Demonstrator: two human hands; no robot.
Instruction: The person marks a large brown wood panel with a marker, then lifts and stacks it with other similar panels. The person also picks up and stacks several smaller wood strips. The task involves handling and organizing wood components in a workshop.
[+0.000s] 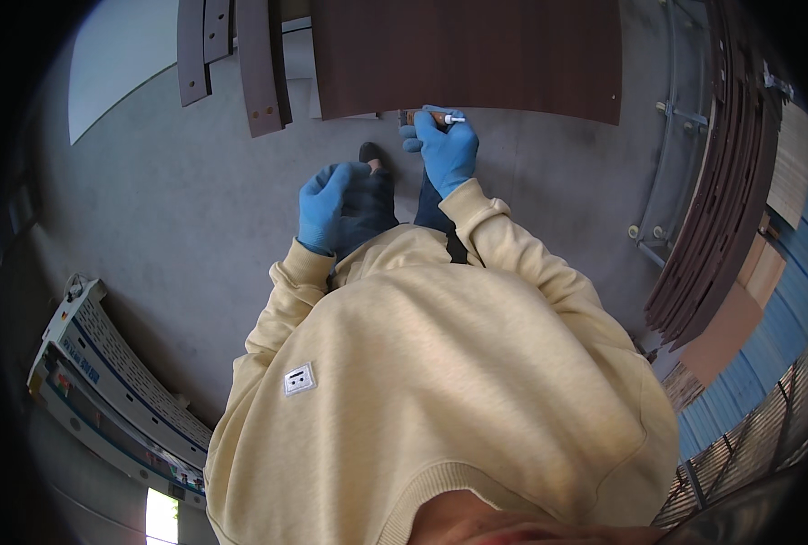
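Note:
My right hand, in a blue glove, is closed round a slim marker-like tube with a brown body and a white tip pointing right. It is just in front of the near edge of a large dark brown panel. Lower and to the left, my left hand, gloved in blue too, is held in front of my leg with its fingers curled inward. Whatever those fingers may hold is hidden.
Brown strips with holes and a white board lie left of the panel. On the right stand a metal-framed cart and a stack of brown boards. A long white machine is at lower left on the grey floor.

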